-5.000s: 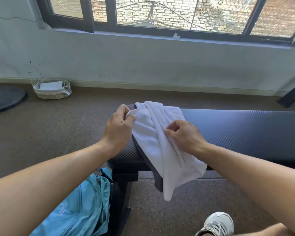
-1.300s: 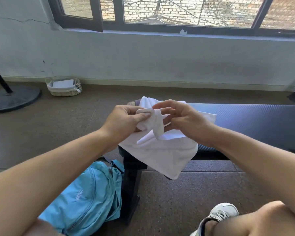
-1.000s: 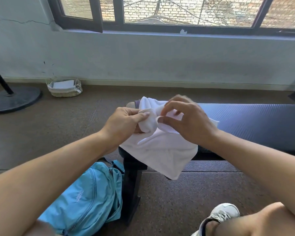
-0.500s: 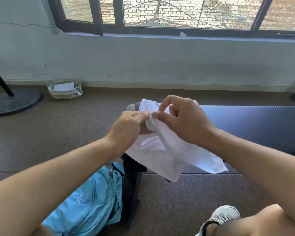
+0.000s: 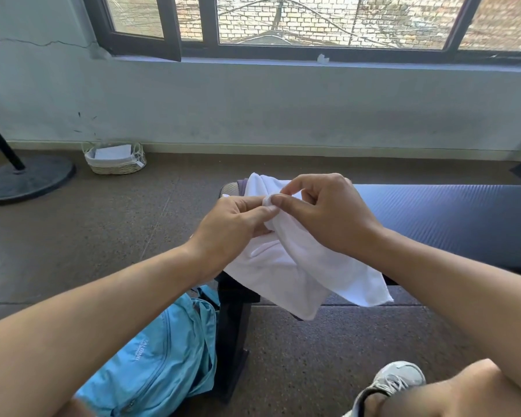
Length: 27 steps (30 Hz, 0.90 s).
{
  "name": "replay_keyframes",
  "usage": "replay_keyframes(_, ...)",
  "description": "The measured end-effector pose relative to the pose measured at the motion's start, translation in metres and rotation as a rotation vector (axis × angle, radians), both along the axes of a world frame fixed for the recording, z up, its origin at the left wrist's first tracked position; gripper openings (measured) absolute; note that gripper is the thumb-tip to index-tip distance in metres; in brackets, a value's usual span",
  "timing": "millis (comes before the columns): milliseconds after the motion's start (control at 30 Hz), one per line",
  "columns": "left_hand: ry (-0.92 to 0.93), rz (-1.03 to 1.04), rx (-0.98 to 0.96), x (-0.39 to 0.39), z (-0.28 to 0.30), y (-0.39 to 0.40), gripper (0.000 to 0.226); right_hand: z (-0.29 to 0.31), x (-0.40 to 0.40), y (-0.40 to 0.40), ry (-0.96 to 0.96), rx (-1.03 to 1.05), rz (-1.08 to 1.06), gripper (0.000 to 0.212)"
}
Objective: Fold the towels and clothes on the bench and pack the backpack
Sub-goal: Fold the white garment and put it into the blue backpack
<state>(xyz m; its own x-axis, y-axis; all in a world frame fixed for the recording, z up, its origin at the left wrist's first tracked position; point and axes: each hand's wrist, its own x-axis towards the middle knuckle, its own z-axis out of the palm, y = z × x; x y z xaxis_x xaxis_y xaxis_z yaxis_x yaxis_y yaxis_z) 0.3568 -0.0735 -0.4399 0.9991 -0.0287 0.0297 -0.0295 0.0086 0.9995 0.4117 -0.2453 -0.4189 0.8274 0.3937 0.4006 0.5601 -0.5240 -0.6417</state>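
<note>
A white towel [image 5: 295, 266] hangs over the left end of the dark blue padded bench [image 5: 451, 221]. My left hand [image 5: 232, 230] and my right hand [image 5: 322, 215] meet above it, each pinching the towel at the same bunched corner. The rest of the cloth drapes down over the bench's front edge. A dark garment [image 5: 239, 188] peeks out under the towel at the bench's far left end. The light blue backpack [image 5: 157, 365] lies on the floor beside the bench leg, below my left forearm.
A wicker basket [image 5: 115, 159] sits by the wall at the back left, next to a round black stand base [image 5: 24, 179]. The bench's black leg [image 5: 232, 335] stands between backpack and my shoe [image 5: 394, 383]. A window sill runs along the wall.
My right hand has brought a towel corner across to my left hand, so both now pinch together. A lower flap of the towel has swung out to the right.
</note>
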Motion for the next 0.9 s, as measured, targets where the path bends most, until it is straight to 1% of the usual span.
replay_keyframes(100,-0.001,0.013,-0.023,0.000,0.000,-0.002,0.024,0.000,0.000,0.000,0.016,0.006,0.009,0.022)
replay_keyframes(233,-0.009,0.038,0.003,-0.001,0.000,-0.001,0.027,-0.001,0.001,-0.001,0.042,0.019,0.018,0.023)
replay_keyframes(267,-0.020,0.051,0.025,-0.002,0.001,0.000,0.028,-0.001,0.001,-0.001,0.050,0.016,0.015,0.024)
replay_keyframes(333,-0.074,0.108,0.130,-0.003,0.002,0.002,0.030,0.000,0.002,-0.002,0.074,0.006,0.015,0.031)
replay_keyframes(400,-0.133,0.232,0.234,-0.002,0.005,0.007,0.030,0.002,0.003,-0.005,0.110,-0.021,0.017,0.037)
replay_keyframes(467,-0.158,0.373,0.177,0.000,0.011,0.013,0.031,0.005,0.003,-0.009,0.115,-0.016,0.025,0.038)
replay_keyframes(533,-0.178,0.473,0.069,0.002,0.016,0.021,0.030,0.010,0.002,-0.013,0.058,0.013,0.053,0.034)
replay_keyframes(567,-0.200,0.532,0.050,0.003,0.019,0.024,0.033,0.012,0.000,-0.014,0.015,0.008,0.071,0.034)
replay_keyframes(633,-0.261,0.662,0.038,0.005,0.024,0.031,0.038,0.016,-0.006,-0.012,-0.041,-0.057,0.104,0.035)
replay_keyframes(700,-0.316,0.780,0.023,0.008,0.031,0.042,0.037,0.020,-0.016,-0.009,-0.047,-0.171,0.147,0.034)
replay_keyframes(767,-0.367,0.884,0.074,0.010,0.037,0.058,0.040,0.023,-0.023,-0.007,-0.038,-0.260,0.202,0.038)
replay_keyframes(800,-0.387,0.926,0.118,0.011,0.039,0.067,0.041,0.024,-0.024,-0.007,-0.031,-0.273,0.224,0.038)
replay_keyframes(833,-0.407,0.962,0.182,0.011,0.039,0.076,0.042,0.024,-0.025,-0.008,-0.017,-0.263,0.242,0.036)
replay_keyframes(900,-0.434,0.996,0.376,0.007,0.037,0.092,0.039,0.022,-0.022,-0.010,0.004,-0.234,0.279,0.030)
